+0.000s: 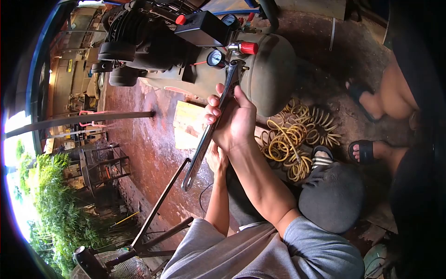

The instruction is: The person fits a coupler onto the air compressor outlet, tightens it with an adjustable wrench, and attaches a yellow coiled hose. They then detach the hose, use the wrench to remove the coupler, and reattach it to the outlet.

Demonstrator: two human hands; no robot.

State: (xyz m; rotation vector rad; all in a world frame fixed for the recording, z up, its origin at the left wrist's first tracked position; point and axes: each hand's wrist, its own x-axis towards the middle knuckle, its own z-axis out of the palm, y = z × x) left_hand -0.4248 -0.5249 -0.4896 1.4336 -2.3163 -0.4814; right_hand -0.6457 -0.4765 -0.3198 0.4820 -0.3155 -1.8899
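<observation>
My right hand (236,123) is closed around the handle of a long metal wrench (204,142), palm side toward me. The wrench's head meets the small fittings just beneath a pressure gauge (215,58) and a red regulator knob (249,48) on an air compressor (274,69). Behind my right wrist, my left hand (216,159) is partly covered, with its fingers hidden from view.
A coiled yellow air hose (292,142) lies on the floor beside the tank. Another person's sandaled feet (364,151) stand at the right. A flat tan board (188,123) lies beyond my hands. Dark metal bars (158,204) rise at the lower left.
</observation>
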